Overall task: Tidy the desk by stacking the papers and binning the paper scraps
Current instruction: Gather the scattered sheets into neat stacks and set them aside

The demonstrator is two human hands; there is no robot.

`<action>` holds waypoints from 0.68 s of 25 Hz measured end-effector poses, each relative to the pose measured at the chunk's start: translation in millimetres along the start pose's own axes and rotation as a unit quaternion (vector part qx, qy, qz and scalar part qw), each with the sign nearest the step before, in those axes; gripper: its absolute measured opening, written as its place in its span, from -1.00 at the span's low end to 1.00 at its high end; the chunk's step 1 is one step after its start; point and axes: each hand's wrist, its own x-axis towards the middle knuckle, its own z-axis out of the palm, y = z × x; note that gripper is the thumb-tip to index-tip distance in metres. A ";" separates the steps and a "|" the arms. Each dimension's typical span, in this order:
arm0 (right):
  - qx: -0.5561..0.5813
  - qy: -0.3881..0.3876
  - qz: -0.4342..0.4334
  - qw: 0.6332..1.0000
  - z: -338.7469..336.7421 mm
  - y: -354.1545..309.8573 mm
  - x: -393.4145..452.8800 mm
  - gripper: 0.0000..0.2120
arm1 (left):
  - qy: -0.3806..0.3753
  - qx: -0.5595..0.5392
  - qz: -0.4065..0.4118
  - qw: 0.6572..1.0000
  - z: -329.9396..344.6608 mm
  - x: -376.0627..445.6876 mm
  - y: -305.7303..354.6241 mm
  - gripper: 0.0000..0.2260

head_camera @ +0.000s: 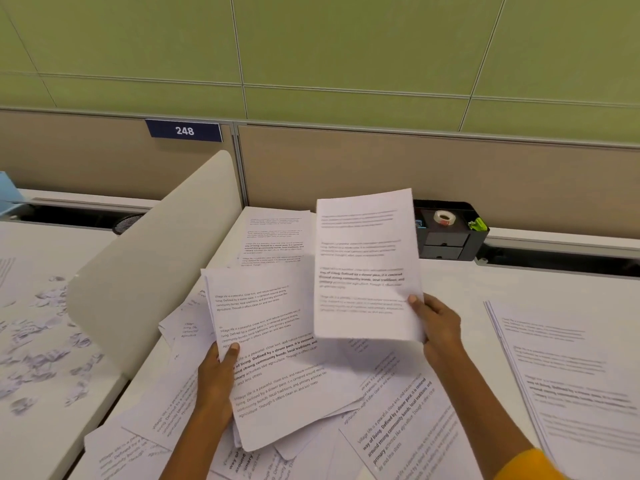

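head view: the left hand [216, 372] is gripping a sheaf of papers [273, 355] by its left edge, thumb on top. the right hand [438, 327] is pinching a single sheet [363, 268], raised above loose papers [398, 407] lying across the counter [450, 282]. paper scraps [41, 337] are lying on the neighbouring counter, left of a divider [149, 258].

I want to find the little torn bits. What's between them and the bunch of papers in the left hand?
In the head view, a curved cream divider panel stands between the paper scraps and the stack of papers held by the left hand.
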 end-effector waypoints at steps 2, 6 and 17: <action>-0.002 -0.048 0.002 0.999 7.4 12.2 -15.7 -0.90 | -0.010 0.000 0.005 1.000 5.5 -3.3 1.3 -0.73; -0.024 -0.099 0.022 0.995 21.2 32.4 -39.3 -0.91 | -0.013 -0.002 0.008 1.000 7.3 -6.1 -0.1 -0.72; -0.159 -0.143 0.023 0.977 46.2 63.6 -62.5 -0.87 | -0.020 0.006 0.012 1.000 11.1 -6.3 -3.3 -0.73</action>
